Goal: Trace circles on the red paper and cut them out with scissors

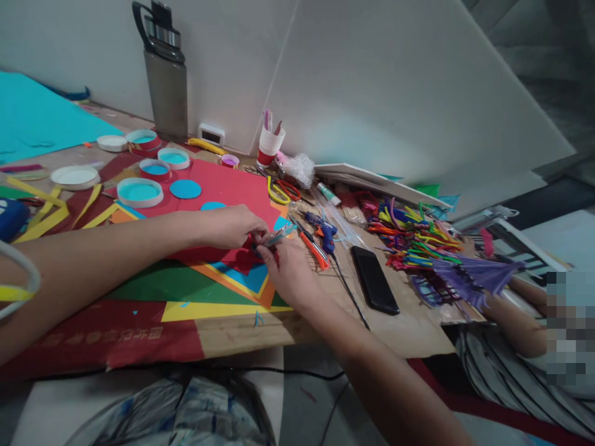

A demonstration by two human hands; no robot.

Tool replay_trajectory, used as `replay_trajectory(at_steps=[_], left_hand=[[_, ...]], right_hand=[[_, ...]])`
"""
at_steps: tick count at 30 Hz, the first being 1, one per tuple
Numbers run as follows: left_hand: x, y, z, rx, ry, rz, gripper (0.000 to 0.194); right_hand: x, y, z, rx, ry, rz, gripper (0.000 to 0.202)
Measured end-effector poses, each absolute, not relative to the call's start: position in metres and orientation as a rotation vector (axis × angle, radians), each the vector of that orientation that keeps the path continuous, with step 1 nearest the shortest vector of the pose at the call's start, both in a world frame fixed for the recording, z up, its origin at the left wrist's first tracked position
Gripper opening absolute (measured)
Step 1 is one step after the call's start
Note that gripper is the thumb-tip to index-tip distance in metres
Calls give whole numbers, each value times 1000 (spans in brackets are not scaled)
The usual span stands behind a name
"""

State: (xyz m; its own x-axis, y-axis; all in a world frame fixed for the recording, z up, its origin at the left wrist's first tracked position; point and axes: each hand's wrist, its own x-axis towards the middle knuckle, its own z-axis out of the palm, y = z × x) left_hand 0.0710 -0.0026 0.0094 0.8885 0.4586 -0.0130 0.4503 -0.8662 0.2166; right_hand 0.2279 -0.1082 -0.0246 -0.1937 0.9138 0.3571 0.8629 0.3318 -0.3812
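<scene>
My left hand (235, 228) and my right hand (288, 266) meet above the front right part of the red paper (232, 186). Their fingers are closed around a small, partly clear item (279, 235) with a light blue end, too small to name for certain. Beneath them lie stacked sheets, blue, yellow, orange and green (176, 284). Blue paper discs (185, 189) lie on the red paper. To its left stand shallow round rings with blue bottoms (140, 192). An orange cutter (313, 249) and a blue glue gun (328, 235) lie right of my hands.
A tall bottle (168, 93) and a paper cup of pens (270, 146) stand near the wall. A black phone (374, 280), colourful pipe cleaners (413, 232) and scissors (279, 191) lie to the right. Another person's arm (511, 319) reaches a purple fan-like piece (478, 279) at the far right.
</scene>
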Motion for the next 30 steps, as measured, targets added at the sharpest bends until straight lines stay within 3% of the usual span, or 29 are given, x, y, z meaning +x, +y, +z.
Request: replay_trajectory(at_steps=[13, 30], left_hand=[[69, 2, 4, 2792, 511, 112, 58], [69, 1, 7, 2788, 545, 34, 56]], right_hand=[[244, -118, -27, -1526, -2020, 146, 17], [246, -115, -30, -1452, -1806, 399, 14]])
